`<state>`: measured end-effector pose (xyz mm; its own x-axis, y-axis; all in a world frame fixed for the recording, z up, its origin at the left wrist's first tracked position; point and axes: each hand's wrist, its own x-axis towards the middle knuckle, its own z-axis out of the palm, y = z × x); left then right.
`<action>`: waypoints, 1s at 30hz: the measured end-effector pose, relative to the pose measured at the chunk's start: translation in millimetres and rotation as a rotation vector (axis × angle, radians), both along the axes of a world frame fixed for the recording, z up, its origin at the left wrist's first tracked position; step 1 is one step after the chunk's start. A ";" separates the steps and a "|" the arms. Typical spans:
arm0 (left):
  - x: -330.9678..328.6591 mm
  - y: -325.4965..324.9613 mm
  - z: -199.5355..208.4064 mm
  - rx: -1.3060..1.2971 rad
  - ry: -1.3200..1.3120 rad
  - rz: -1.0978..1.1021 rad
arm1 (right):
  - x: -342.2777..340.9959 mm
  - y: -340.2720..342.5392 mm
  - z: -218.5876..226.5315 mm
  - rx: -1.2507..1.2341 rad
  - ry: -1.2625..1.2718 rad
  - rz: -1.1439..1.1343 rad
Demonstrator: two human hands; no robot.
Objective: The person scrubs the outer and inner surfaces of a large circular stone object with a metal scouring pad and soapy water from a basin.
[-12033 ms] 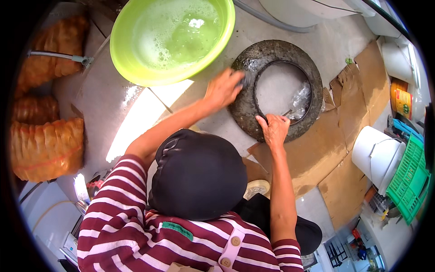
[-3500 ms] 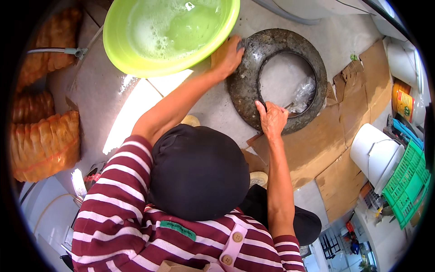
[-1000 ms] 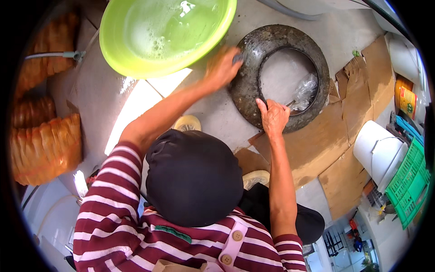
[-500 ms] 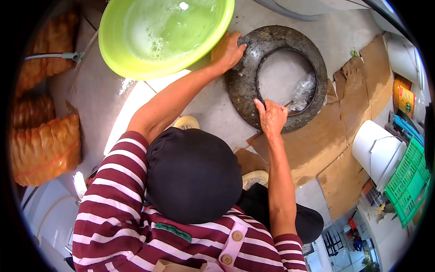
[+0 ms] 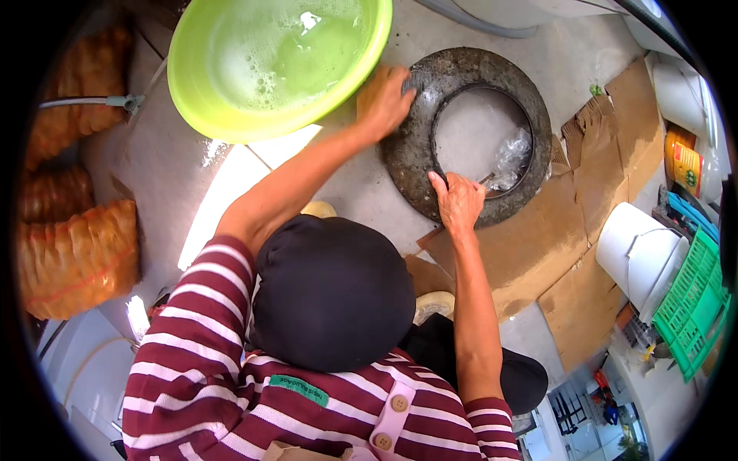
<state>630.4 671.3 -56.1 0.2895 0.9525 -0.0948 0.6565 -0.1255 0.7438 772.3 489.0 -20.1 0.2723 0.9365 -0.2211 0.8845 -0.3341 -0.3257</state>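
A wide, flat, grimy black ring (image 5: 419,165) lies on the floor ahead of me, with a round opening in its middle. My right hand (image 5: 461,201) is closed on the near inner edge of the ring, the thumb lying on its top. At the upper left of the ring is my left hand (image 5: 387,100), curled and slightly blurred. Something small and greyish shows at its fingertips against the ring; I cannot make out what it is. Crumpled clear plastic (image 5: 513,157) shows inside the opening. Beside my left hand stands a lime-green basin (image 5: 188,100) of sudsy water.
Flattened brown cardboard (image 5: 530,246) covers the floor right of the ring. A white bucket (image 5: 634,253) and a green plastic crate (image 5: 696,300) are at the far right. Filled orange mesh sacks (image 5: 77,257) and a hose (image 5: 77,100) are at the left.
My left hand has shifted slightly toward me along the ring's upper left side. My right hand keeps its grip on the inner edge. The whole view has shifted a little.
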 end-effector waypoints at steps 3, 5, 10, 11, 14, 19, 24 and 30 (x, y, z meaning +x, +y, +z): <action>-29.8 -57.0 -3.6 -0.016 -0.078 -0.148 | 1.7 -2.4 1.0 -0.006 -0.005 -0.021; -29.3 -50.8 -1.5 -0.031 -0.036 -0.191 | 1.2 -1.6 -0.4 0.011 -0.025 -0.003; 5.4 15.8 -2.9 0.055 0.077 -0.026 | -0.6 -1.3 -2.9 0.068 -0.011 0.016; 8.0 8.7 1.0 0.064 0.092 -0.050 | -0.1 -1.9 -4.5 0.065 -0.016 0.014; -9.6 -52.7 2.8 0.099 -0.017 -0.231 | 1.6 0.8 -4.0 0.039 -0.023 -0.010; -11.7 -46.6 5.6 0.058 0.042 -0.288 | 0.1 -2.0 -1.5 0.041 -0.046 0.013; 11.8 -9.3 4.3 0.122 0.100 -0.171 | 0.5 -1.5 -1.2 0.060 -0.024 0.011; -10.9 -49.9 1.6 0.147 -0.023 -0.300 | -1.2 -2.2 -1.7 0.064 -0.044 0.008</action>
